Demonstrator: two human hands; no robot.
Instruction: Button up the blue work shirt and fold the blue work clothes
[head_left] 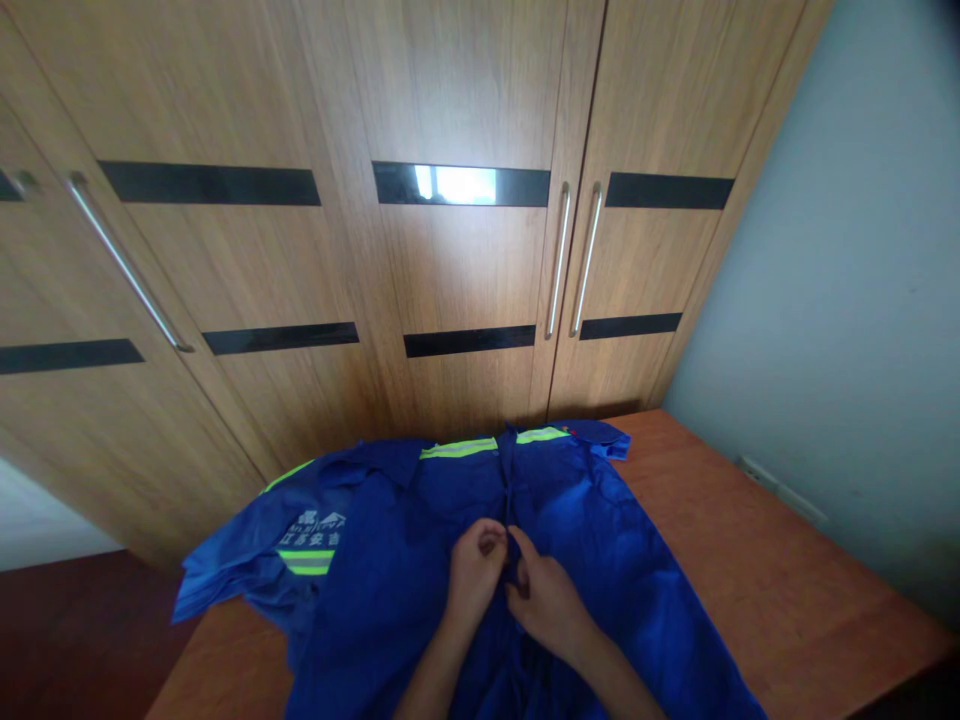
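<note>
A blue work jacket (pixel 390 560) with yellow-green reflective stripes lies spread flat on a brown wooden table (pixel 757 570), its front facing up. My left hand (pixel 474 572) and my right hand (pixel 541 597) meet at the jacket's front placket, near the middle of the garment. Both hands are closed in a pinch on the fabric edges of the placket. Whatever small part sits between the fingertips is too small to make out. One sleeve with white lettering hangs toward the table's left edge.
A tall wooden wardrobe (pixel 450 280) with metal bar handles (pixel 559 260) and dark inset strips stands right behind the table. A grey wall (pixel 847 300) closes off the right side. Dark floor shows at the lower left.
</note>
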